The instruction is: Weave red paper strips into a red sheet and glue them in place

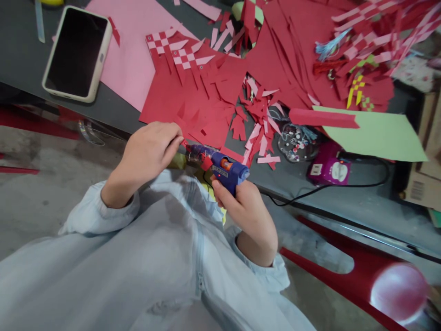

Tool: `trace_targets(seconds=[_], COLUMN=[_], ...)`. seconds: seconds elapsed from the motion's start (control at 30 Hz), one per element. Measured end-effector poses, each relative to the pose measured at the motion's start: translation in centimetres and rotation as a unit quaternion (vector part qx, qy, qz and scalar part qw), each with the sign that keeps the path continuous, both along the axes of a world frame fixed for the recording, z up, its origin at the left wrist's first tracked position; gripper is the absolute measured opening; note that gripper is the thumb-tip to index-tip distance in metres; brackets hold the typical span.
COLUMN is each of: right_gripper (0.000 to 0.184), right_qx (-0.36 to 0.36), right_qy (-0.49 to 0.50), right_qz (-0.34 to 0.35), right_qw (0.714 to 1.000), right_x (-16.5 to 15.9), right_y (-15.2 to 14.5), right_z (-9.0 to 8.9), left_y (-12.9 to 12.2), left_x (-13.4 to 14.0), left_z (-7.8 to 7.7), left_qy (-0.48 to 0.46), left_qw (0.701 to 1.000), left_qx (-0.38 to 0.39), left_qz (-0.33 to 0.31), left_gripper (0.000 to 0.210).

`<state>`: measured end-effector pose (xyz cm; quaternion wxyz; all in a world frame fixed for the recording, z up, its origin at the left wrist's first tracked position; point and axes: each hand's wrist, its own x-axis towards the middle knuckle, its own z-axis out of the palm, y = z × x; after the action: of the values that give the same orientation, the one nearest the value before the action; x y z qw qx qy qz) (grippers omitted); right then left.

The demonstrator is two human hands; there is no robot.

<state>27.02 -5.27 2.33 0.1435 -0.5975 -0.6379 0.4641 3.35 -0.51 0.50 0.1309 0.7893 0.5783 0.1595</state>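
Observation:
A blue hot glue gun (pixel 230 176) is gripped in my right hand (pixel 248 207), its nozzle pointing left at the table's front edge. A short orange part shows in the gun's top, and a scrap of red clings to its side. My left hand (pixel 149 149) is closed in a pinch on a small red piece (pixel 185 145) at the nozzle tip; the fingers hide most of it. Just beyond both hands lies a red paper sheet (pixel 193 99) with cut scraps and two pink-and-red checkered woven pieces (pixel 160 43) on it.
A phone (pixel 77 53) lies at the left on pink paper (pixel 126 73). Paper strips (pixel 257 133), a dish of beads (pixel 298 146), a purple power socket (pixel 329 168) and green paper (pixel 379 133) spread rightward. A black cord (pixel 324 187) runs along the table edge. Below stands a red stool (pixel 365 271).

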Motion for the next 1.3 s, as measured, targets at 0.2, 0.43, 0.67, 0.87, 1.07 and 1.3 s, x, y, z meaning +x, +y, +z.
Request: trace_targets(seconds=[0.2,0.43,0.67,0.87,1.07,1.3], right_gripper=[0.021,0.024,0.028,0.031,0.03,0.019], right_qx=[0.028,0.05,0.046,0.037,0.041,0.038], right_qy=[0.111,0.107,0.115,0.115,0.123,0.142], right_qz=[-0.099,-0.142,-0.137,-0.151,-0.152,-0.164], right_qw=[0.989,0.983,0.983,0.981,0.98,0.975], right_x=[1.2,1.2,1.2,1.3,1.4,1.8], right_y=[-0.8,-0.2,-0.1,0.0,0.0,0.0], right_z=[0.9,1.2,1.0,1.1,1.0,0.5], left_y=[-0.2,-0.7,-1.0,-1.1,-1.1,-0.7], left_x=[0.0,-0.7,-1.0,-0.9,-1.0,-0.6], left_z=[0.1,-0.3,-0.5,-0.2,0.4,1.4], left_qy=[0.011,0.021,0.058,0.071,0.09,0.12], left_qw=[1.0,0.994,0.988,0.989,0.987,0.98], left_qx=[0.009,0.058,0.062,0.038,0.025,0.002], left_qz=[-0.012,-0.09,-0.128,-0.124,-0.133,-0.158], left_gripper=[0.034,0.035,0.033,0.032,0.033,0.034])
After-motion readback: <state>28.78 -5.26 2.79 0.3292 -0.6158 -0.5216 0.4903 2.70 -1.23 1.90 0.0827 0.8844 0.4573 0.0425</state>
